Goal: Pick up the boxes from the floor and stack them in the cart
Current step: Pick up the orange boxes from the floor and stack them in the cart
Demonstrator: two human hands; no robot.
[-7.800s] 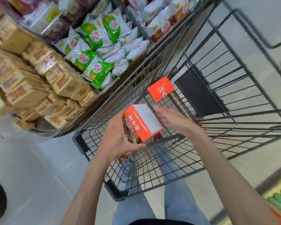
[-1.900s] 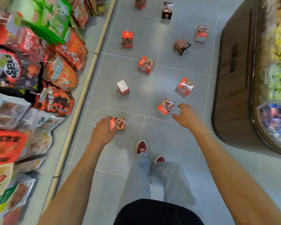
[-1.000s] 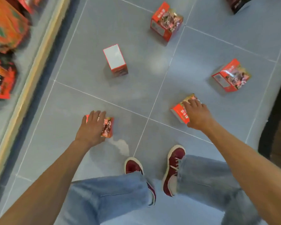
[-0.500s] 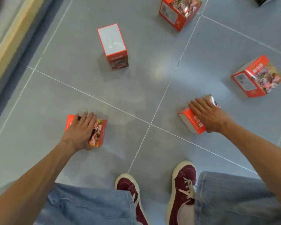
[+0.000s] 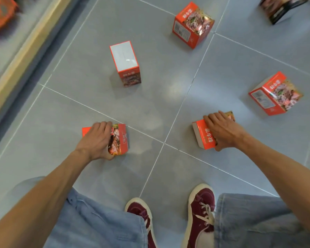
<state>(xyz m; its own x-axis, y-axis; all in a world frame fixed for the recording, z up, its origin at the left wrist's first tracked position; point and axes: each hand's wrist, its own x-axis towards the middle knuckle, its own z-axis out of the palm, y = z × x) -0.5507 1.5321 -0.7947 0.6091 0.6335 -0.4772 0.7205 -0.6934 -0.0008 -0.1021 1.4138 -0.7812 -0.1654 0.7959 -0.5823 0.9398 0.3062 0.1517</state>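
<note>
The person crouches over the grey tiled floor (image 5: 150, 97), and the step in hand is the pick-up, 2 boxes at once. At 10 o'clock from the maroon canvas shoes (image 5: 200, 206), the left hand (image 5: 95, 138) curls over a small orange-red cardboard box with a food photo (image 5: 120, 140), fingers on its far side and thumb at its near edge. At 1 o'clock, the right hand (image 5: 224, 131) wraps an orange-red cardboard box with yellow lettering (image 5: 202, 136) the same way. Both boxes seem to sit on the tiles; whether either has begun to lift cannot be told. Further out wait a white-topped orange-red box (image 5: 124, 59) at 11 o'clock, a photo-faced orange-red box (image 5: 192, 24) at 12 o'clock, a tilted orange-red box (image 5: 276, 93) at 2 o'clock, and a dark box (image 5: 281, 8) beyond it. The cart is out of view. The next move likely calls for a firm squeeze, a straight lift clear of the floor, then rising and turning towards the cart, where both boxes should be set flat and square so others can stack on them.
</note>
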